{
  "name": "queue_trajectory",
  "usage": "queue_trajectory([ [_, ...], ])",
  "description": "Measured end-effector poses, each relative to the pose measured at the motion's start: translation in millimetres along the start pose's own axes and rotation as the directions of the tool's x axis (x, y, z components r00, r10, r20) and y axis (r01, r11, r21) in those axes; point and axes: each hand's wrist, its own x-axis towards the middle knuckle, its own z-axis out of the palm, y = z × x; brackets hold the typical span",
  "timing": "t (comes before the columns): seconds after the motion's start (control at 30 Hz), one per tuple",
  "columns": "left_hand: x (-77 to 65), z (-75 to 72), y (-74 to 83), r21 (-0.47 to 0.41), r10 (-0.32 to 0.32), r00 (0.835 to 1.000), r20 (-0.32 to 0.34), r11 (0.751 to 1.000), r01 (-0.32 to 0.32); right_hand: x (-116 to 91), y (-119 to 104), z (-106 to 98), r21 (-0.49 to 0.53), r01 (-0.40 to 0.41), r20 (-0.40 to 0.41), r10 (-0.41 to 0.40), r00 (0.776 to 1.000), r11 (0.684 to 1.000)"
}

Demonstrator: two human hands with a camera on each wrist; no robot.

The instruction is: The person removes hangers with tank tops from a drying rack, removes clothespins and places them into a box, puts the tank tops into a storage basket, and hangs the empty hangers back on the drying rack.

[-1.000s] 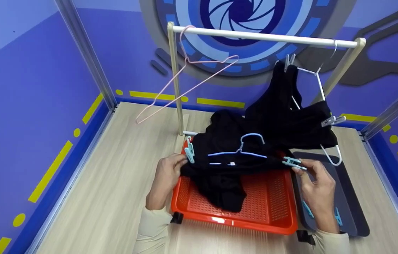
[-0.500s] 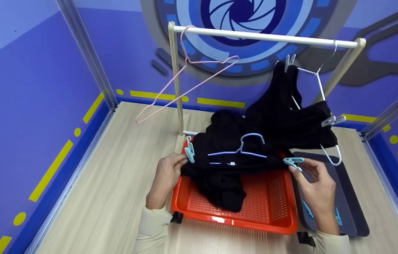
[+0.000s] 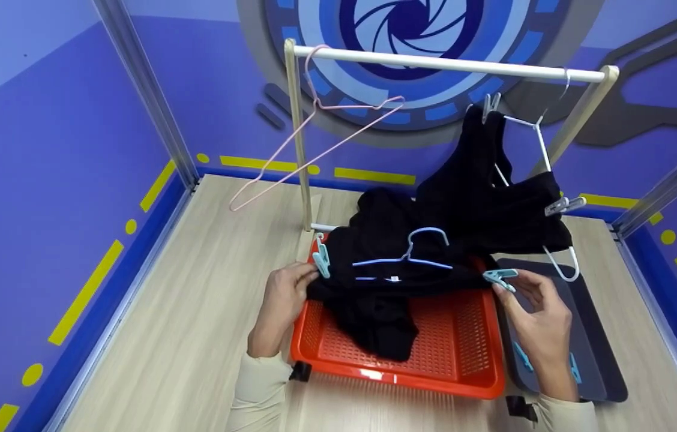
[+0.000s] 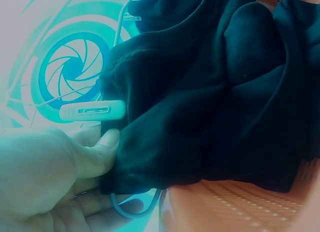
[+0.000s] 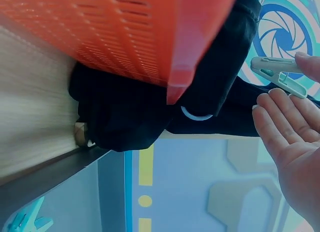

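A black garment (image 3: pixel 368 240) lies over the red basket (image 3: pixel 398 381), with a blue hanger (image 3: pixel 428 262) inside it. A light-blue clothespin (image 3: pixel 321 264) sits at its left end. Just below that pin, my left hand (image 3: pixel 281 294) pinches the fabric edge; the thumb (image 4: pixel 102 152) presses on the cloth in the left wrist view. My right hand (image 3: pixel 539 315) holds another light-blue clothespin (image 3: pixel 500 278) between thumb and fingers, beside the garment's right end. In the right wrist view this pin seems apart from the cloth.
Behind stands a rack (image 3: pixel 452 61) with a pink hanger (image 3: pixel 326 162) and a second black garment (image 3: pixel 464 198) pinned to a white hanger (image 3: pixel 539 144). A dark tray (image 3: pixel 596 336) holds blue clothespins (image 3: pixel 574 367) at right, partly behind my right arm.
My right hand has turned its clothespin, so the pin's handles point differently, and its fingers have shifted on it. My left hand and the garment have stayed in place.
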Motion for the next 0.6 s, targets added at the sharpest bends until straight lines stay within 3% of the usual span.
queue_trajectory([
  [0.3, 0.5, 0.5, -0.8, 0.000, 0.003, 1.000, 0.000, 1.000, -0.003, 0.8, -31.7, -3.7, -0.019, -0.045, -0.018, 0.044, 0.999, 0.999],
  [0.6, 0.6, 1.8, -1.4, -0.005, 0.004, 1.000, -0.011, 1.000, -0.004, -2.4, 7.8, -14.1, -0.088, -0.049, -0.004, 0.049, 0.999, 0.995],
])
